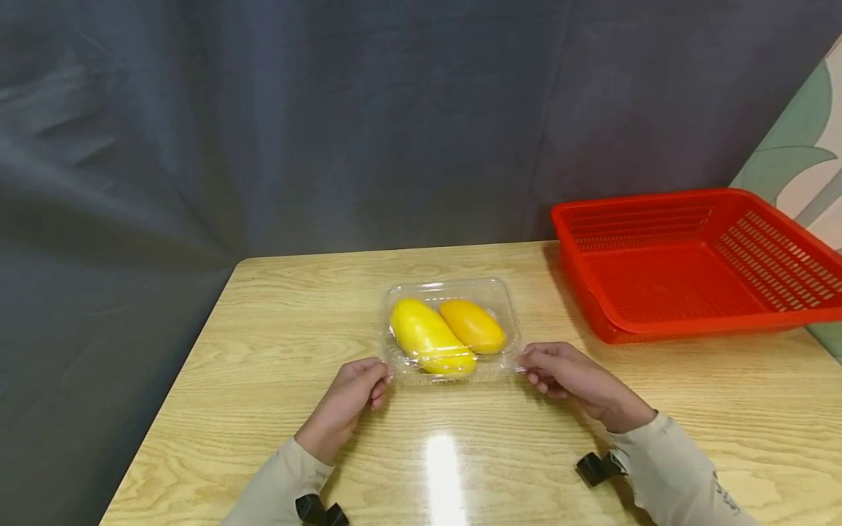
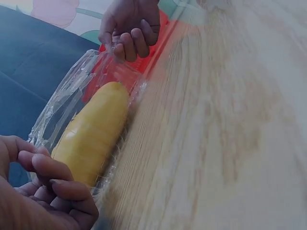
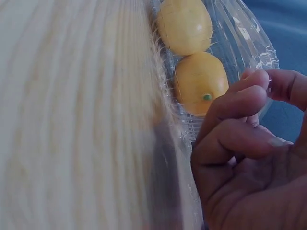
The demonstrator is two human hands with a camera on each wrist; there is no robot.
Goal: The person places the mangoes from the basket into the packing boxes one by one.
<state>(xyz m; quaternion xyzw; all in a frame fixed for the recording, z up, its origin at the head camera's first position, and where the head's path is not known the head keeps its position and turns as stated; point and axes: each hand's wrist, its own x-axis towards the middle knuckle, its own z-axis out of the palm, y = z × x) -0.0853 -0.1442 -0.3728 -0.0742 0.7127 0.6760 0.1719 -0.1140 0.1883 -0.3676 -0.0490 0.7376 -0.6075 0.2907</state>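
Observation:
A clear plastic clamshell box [image 1: 454,288] sits mid-table with two yellow mangoes inside. The larger, paler mango [image 1: 427,336] lies slanted on the left; the more orange mango [image 1: 475,326] lies beside it on the right. My left hand [image 1: 353,394] pinches the box's near left corner between thumb and fingers. At the near right corner, my right hand [image 1: 571,376] pinches the plastic edge the same way. In the right wrist view, the orange mango [image 3: 200,81] shows a small green spot at its end, close to my curled fingers [image 3: 235,143].
A red plastic basket [image 1: 605,321] with slotted sides stands at the back right of the wooden table [image 1: 276,314]. Behind the table hangs a dark grey cloth [image 1: 395,131]. Black wrist mounts [image 1: 592,469] sit by both sleeves.

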